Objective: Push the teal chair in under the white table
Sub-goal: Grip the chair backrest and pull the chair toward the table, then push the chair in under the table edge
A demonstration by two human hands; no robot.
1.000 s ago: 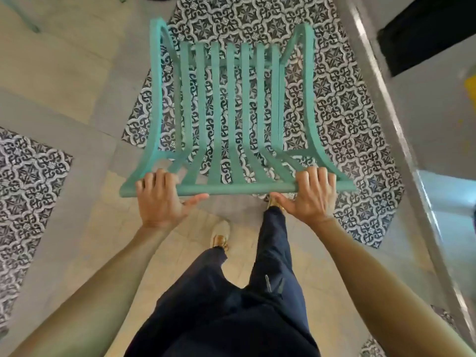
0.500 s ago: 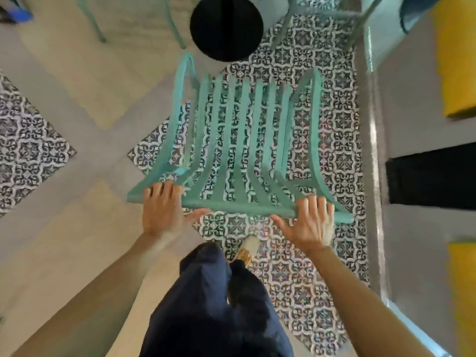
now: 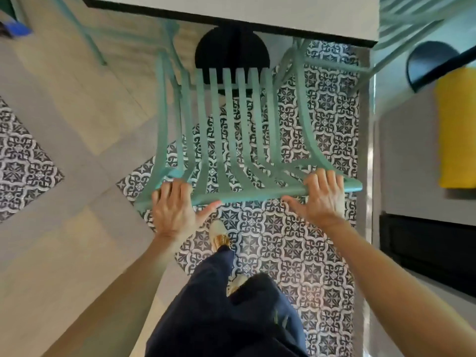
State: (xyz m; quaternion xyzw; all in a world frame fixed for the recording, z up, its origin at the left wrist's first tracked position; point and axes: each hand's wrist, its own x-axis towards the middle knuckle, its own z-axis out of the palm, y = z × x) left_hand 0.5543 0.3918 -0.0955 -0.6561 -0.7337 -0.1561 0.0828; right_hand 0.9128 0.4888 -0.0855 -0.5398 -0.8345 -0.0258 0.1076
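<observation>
Both hands clamped on the top rail of the teal chair, at the table's near edge.

The left hand (image 3: 173,211) and right hand (image 3: 322,199) each wrap the teal chair (image 3: 231,140) by its top rail, fingers over, thumbs under, near opposite ends. The seat's front reaches the near edge of the white table (image 3: 257,14), over its black base (image 3: 231,51); the back stands clear on the patterned tile floor (image 3: 283,243).
</observation>
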